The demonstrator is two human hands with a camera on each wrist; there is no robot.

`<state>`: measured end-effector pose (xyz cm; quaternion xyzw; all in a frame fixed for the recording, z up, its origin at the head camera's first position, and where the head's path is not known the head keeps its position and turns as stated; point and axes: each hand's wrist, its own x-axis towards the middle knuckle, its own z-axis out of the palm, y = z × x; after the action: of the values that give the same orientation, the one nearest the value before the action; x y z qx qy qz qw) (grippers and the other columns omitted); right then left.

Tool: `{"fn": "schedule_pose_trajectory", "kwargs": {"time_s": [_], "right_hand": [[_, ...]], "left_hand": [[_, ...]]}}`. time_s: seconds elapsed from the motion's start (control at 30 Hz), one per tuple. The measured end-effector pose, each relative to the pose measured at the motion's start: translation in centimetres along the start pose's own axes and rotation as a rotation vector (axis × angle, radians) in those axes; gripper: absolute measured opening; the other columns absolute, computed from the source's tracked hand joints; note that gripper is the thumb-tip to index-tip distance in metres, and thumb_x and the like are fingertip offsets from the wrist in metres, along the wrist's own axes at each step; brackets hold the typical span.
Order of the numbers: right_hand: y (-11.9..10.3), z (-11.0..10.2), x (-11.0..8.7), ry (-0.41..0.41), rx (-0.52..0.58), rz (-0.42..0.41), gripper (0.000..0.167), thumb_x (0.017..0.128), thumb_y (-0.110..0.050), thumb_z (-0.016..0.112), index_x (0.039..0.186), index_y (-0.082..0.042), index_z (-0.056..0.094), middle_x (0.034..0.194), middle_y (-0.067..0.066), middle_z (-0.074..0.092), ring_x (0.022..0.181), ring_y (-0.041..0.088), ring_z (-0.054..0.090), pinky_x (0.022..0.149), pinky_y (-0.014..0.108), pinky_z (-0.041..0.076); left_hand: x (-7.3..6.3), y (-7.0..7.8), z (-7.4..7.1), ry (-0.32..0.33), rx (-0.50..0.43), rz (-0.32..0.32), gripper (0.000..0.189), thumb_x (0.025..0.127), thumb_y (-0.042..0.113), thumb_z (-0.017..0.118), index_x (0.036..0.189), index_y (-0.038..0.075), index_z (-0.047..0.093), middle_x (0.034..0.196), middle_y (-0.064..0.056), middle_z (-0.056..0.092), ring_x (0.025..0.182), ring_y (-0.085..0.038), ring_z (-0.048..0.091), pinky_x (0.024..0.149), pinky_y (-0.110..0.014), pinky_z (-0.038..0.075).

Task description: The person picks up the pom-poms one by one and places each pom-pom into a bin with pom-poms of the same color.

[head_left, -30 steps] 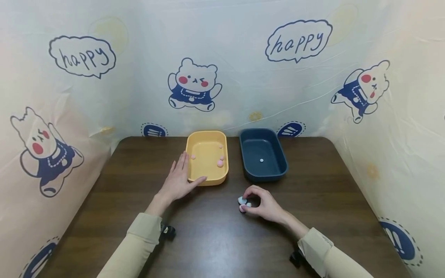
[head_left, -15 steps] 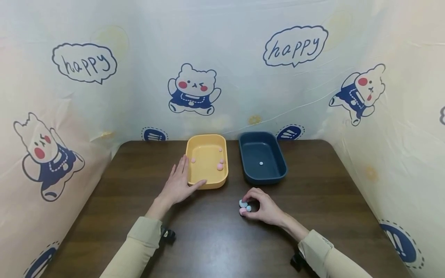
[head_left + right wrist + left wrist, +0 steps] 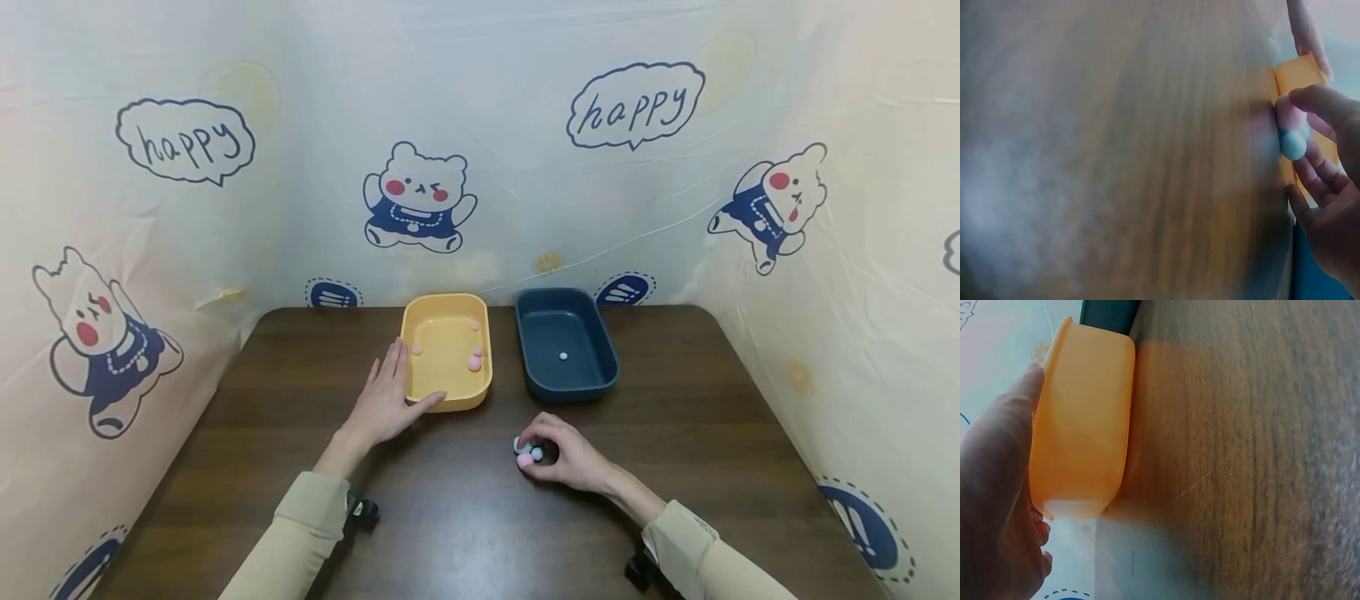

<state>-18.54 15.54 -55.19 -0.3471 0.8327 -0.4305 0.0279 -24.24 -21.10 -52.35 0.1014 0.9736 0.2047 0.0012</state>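
Curling grip, hold uncertain: right hand [image 3: 566,457] is closing in

Thumb and forefinger are bending around a pink ball [image 3: 525,460], a larger blue ball [image 3: 517,445] and a small blue ball [image 3: 537,454]; whether they are firmly pinching any of them, I cannot tell. The forefinger is making the clearest change: half a second ago it was sitting at the larger blue ball's far edge, and now it is reaching over it, covering much of it. In the right-wrist view the thumb is touching the pink ball. For the work in hand, I judge, the hand is settling its hold without lifting anything yet: all three balls seem to be lying together on the table [image 3: 435,533], nearer the person than the navy tray [image 3: 573,395].

Meanwhile the left hand [image 3: 384,398] is resting, fingers straight, along the yellow tray [image 3: 457,404], its thumb lying at the near end. Four pink pieces [image 3: 475,363] are sitting in that tray, and one pale bead [image 3: 563,356] is sitting in the navy one.
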Motion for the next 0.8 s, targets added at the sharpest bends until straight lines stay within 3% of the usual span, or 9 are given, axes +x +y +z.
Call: {"fn": "schedule_pose_trajectory", "kwargs": {"time_s": [0.2,0.37,0.53,0.8], "right_hand": [[0.07,-0.05,-0.13,-0.045,-0.01,0.004,0.025,0.093,-0.016,0.089,0.116,-0.019,0.078,0.115,-0.001,0.07,0.109,0.017,0.066,0.098,0.03,0.056],[-0.28,-0.15,-0.14,-0.097,-0.097,0.037,0.029,0.093,-0.018,0.088,0.12,-0.024,0.077,0.116,-0.005,0.067,0.109,0.012,0.06,0.098,0.031,0.048],[-0.5,0.03,0.06,-0.115,-0.16,0.025,0.023,0.097,-0.023,0.085,0.119,-0.028,0.078,0.114,-0.006,0.065,0.107,0.01,0.057,0.095,0.031,0.045],[0.11,0.23,0.11,-0.08,0.019,0.063,0.019,0.099,-0.025,0.084,0.118,-0.022,0.081,0.114,0.0,0.066,0.108,0.019,0.062,0.097,0.028,0.051]], "left_hand": [[0.01,-0.07,0.09,0.01,0.007,0.006,0.131,0.096,0.089,0.051,0.174,-0.004,0.003,0.186,-0.024,0.002,0.173,-0.043,0.01,0.14,-0.066,0.012],[0.04,-0.19,0.22,0.007,0.011,0.006,0.131,0.096,0.089,0.051,0.174,-0.004,0.002,0.185,-0.025,0.003,0.173,-0.044,0.011,0.14,-0.066,0.012],[0.04,-0.18,0.21,0.007,0.005,0.005,0.131,0.096,0.089,0.051,0.174,-0.002,0.0,0.185,-0.025,0.003,0.173,-0.044,0.011,0.14,-0.067,0.012],[-0.06,-0.17,0.04,0.006,0.0,0.004,0.131,0.096,0.089,0.051,0.174,-0.003,0.003,0.186,-0.023,0.001,0.173,-0.043,0.01,0.14,-0.066,0.012]]}}
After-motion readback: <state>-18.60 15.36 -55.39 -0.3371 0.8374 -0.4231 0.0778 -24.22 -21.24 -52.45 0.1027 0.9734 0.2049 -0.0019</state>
